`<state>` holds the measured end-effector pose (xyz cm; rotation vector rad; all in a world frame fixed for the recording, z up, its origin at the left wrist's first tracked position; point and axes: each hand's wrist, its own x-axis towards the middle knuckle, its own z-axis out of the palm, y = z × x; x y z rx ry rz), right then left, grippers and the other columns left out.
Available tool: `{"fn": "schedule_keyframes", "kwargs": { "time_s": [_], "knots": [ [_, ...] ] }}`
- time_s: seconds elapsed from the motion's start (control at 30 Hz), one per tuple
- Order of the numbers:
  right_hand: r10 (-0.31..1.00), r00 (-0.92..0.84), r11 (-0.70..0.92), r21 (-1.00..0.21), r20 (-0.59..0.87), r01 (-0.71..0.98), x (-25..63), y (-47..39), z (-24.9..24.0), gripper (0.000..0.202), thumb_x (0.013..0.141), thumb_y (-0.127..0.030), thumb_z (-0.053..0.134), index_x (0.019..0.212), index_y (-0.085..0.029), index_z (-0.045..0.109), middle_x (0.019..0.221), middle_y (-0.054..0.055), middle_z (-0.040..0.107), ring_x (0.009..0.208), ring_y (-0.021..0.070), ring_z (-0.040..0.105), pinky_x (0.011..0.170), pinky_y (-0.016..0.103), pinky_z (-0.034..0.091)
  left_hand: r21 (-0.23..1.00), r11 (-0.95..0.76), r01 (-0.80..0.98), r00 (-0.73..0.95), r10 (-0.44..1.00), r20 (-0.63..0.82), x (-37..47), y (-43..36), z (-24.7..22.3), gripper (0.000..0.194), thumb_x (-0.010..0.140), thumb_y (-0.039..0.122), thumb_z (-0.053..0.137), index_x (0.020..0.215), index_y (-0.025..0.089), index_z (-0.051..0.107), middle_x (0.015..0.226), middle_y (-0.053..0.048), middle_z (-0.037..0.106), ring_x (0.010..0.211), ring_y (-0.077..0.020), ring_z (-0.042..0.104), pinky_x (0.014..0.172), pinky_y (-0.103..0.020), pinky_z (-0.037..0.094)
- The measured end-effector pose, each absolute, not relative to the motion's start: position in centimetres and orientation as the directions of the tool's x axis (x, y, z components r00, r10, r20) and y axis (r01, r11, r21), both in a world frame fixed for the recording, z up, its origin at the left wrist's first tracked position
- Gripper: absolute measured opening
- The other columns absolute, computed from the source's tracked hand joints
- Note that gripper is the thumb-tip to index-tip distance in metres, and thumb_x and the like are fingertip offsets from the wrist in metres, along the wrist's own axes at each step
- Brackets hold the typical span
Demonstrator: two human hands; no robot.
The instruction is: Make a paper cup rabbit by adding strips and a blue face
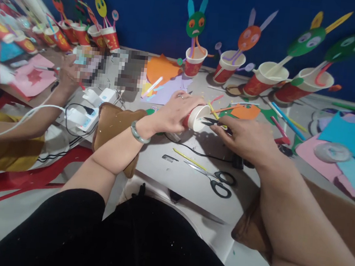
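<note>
My left hand (175, 112) grips a red paper cup (197, 117) lying on its side, its white mouth facing right. My right hand (246, 138) holds small black snips (212, 122) whose tips point into the cup's rim. A green bangle (139, 133) sits on my left wrist. Black-handled scissors (215, 179) lie on the grey table (173, 174) just in front of my hands, beside a yellow strip (189, 158).
Finished cups with paper bunny faces (193, 59) line the blue back wall. Coloured paper sheets (352, 141) and straws (287, 120) lie at right. A co-worker's hand (68, 72) and arm are at left, near chargers and cables (81, 117). My black-clad lap fills the foreground.
</note>
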<state>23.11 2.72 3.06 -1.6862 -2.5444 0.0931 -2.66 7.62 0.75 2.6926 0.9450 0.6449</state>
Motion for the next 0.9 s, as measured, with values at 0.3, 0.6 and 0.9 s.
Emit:
{"fn": "schedule_keyframes", "kwargs": {
  "time_s": [0.3, 0.6, 0.9],
  "knots": [
    [0.917, -0.366, 0.379, 0.058, -0.159, 0.924, 21.3, 2.3, 3.6, 0.050, 0.108, -0.053, 0.039, 0.118, -0.022, 0.077, 0.106, 0.017, 0.082, 0.090, 0.0339, 0.070, 0.066, 0.036, 0.024, 0.383, -0.759, 0.527, 0.742, 0.630, 0.229, -3.0, 7.8, 0.5, 0.061, 0.082, 0.034, 0.072, 0.141, 0.028, 0.059, 0.139, -0.008, 0.072, 0.134, -0.0351, 0.063, 0.129, -0.060, 0.022],
    [0.917, -0.351, 0.376, 0.119, -0.189, 0.919, 20.8, 2.2, 3.2, 0.048, 0.111, -0.051, 0.042, 0.122, -0.019, 0.076, 0.106, 0.016, 0.083, 0.092, 0.0314, 0.073, 0.066, 0.036, 0.022, 0.411, -0.777, 0.477, 0.758, 0.600, 0.256, -3.0, 7.8, 0.4, 0.055, 0.084, 0.039, 0.072, 0.138, 0.031, 0.063, 0.129, -0.005, 0.076, 0.130, -0.0334, 0.065, 0.136, -0.066, 0.011],
    [0.897, -0.332, 0.369, 0.082, -0.293, 0.926, 20.7, 2.3, 3.0, 0.051, 0.109, -0.052, 0.038, 0.126, -0.021, 0.076, 0.109, 0.017, 0.083, 0.094, 0.0335, 0.073, 0.067, 0.035, 0.029, 0.416, -0.785, 0.459, 0.776, 0.583, 0.242, -2.8, 7.5, 0.1, 0.050, 0.082, 0.032, 0.073, 0.131, 0.030, 0.065, 0.126, -0.006, 0.076, 0.128, -0.0334, 0.067, 0.137, -0.064, 0.010]
  ]
}}
